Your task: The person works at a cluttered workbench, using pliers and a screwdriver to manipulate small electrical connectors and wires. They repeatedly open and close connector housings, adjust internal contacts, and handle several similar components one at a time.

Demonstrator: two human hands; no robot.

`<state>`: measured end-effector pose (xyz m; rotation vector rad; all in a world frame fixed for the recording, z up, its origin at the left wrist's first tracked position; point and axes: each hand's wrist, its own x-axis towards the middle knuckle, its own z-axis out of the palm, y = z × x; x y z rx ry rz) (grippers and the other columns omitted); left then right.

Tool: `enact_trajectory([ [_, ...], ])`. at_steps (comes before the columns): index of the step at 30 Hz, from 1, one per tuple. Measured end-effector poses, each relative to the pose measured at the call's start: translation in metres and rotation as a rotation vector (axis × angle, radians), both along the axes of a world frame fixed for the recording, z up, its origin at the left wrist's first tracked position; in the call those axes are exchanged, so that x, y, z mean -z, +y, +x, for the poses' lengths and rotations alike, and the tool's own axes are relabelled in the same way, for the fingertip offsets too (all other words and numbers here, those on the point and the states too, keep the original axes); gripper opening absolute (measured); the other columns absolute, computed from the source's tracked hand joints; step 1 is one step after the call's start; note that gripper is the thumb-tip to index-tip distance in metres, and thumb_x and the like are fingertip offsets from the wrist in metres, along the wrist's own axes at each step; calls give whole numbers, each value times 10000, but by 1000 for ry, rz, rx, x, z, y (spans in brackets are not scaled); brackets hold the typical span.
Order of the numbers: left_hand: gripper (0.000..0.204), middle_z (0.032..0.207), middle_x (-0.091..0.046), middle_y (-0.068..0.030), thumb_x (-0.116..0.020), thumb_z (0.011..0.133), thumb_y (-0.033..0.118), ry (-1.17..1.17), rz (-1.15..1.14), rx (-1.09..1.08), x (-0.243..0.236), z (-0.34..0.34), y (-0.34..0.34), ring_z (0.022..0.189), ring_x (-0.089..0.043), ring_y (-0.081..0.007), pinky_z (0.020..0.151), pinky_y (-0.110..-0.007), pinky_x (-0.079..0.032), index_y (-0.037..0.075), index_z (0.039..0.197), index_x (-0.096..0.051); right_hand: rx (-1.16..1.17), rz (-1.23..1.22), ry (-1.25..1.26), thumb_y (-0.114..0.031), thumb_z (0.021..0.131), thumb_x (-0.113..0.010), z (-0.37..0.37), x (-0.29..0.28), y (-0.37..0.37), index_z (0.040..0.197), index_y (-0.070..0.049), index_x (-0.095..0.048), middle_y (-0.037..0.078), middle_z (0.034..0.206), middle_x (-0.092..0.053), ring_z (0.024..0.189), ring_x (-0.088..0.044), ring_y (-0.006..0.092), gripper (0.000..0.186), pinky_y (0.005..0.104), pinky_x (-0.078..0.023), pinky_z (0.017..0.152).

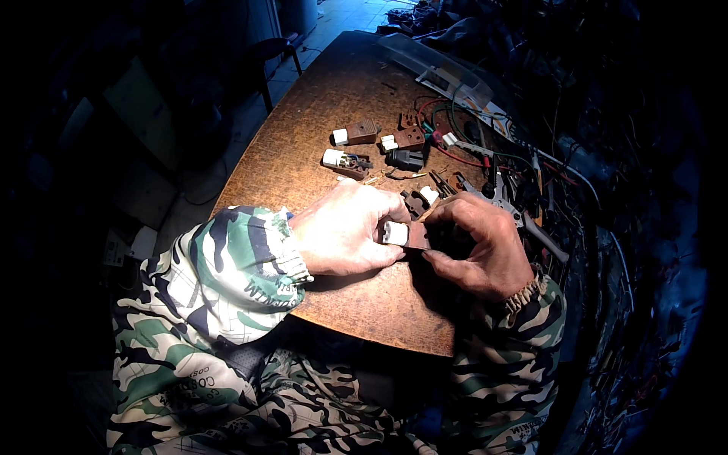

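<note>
Between my hands, low over the near part of the wooden table [326, 299], is a small brown connector with a white end [416, 236]. My left hand [345, 227] is closed around its white end, with the thumb in front and the fingers behind. Curled in from the right, my right hand [485, 246] has its thumb and fingertips at the brown end. Just beyond the fingers lies a dark part with a white piece [429, 195]. Farther off are two similar brown connectors [362, 132] [409, 139], an opened one with inner parts showing [346, 162] and a black connector [405, 159].
Pliers [497, 193] and other tools crowd the right side, with red and green wires [462, 155] among them. A clear plastic tray [447, 68] lies along the far right edge. A dark stool [271, 51] stands beyond the table's left side.
</note>
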<state>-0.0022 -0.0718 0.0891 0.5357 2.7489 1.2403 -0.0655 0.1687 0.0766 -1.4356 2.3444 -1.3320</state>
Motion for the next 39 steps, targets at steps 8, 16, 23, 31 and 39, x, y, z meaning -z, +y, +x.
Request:
enact_trajectory([
  [8, 250, 836, -749, -205, -763, 817, 154, 20, -19, 0, 2, -1, 0, 784, -772, -324, 709, -393, -608, -9, 1007, -753, -12, -10, -7, -38, 765, -835, 3, -3, -2, 1051, 63, -693, 159, 968, -669, 859, -726, 276, 335, 366, -592, 746],
  [16, 256, 756, -712, -124, -809, 790, 128, 146, -13, -5, 16, -1, -2, 649, -706, -210, 601, -331, -559, 1, 1001, -739, -6, -10, 14, -32, 768, -823, 3, -2, -3, 1051, 64, -695, 158, 961, -669, 846, -722, 275, 326, 362, -591, 734],
  [23, 281, 765, -718, -97, -813, 791, 109, 169, 65, -4, 17, -2, 1, 623, -664, -161, 588, -301, -535, -4, 1040, -746, 14, -13, -198, -58, 819, -801, 3, -5, 3, 1115, 71, -707, 145, 970, -696, 872, -717, 225, 336, 330, -578, 754],
  [31, 318, 745, -670, 3, -846, 833, 141, -70, 148, -68, 13, -1, -1, 630, -580, -44, 568, -242, -476, -15, 1087, -736, 40, 23, -420, -186, 1027, -688, 3, -21, 8, 1276, 104, -670, 137, 1002, -744, 899, -687, 155, 382, 286, -555, 800],
  [39, 313, 793, -694, -5, -829, 893, 137, -224, 245, -61, 8, -2, 0, 658, -593, -38, 589, -224, -495, -45, 1117, -705, 29, 74, -466, -166, 1062, -635, 1, -18, 11, 1338, 108, -638, 111, 980, -737, 817, -630, 111, 389, 267, -527, 727],
])
